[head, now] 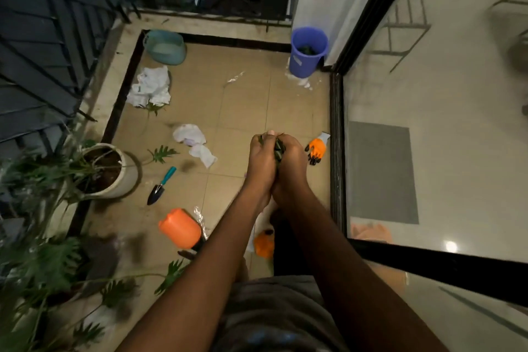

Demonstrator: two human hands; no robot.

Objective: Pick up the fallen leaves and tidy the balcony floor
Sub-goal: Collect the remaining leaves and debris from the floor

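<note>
Left hand [261, 161] and right hand [293, 164] are pressed together at centre, both clasping green leaves [278, 150]. Blue bucket [307, 61], 1 o'clock: dark leaves [308, 50] inside. Teal basin [177, 58], 11 o'clock: pale contents; white pot [127, 180], 9 o'clock: soil.

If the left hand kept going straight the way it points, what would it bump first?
Probably the blue bucket in the far corner. The left hand, gripping leaves with the right hand, aims that way over bare floor; depth is hard to judge.
</note>
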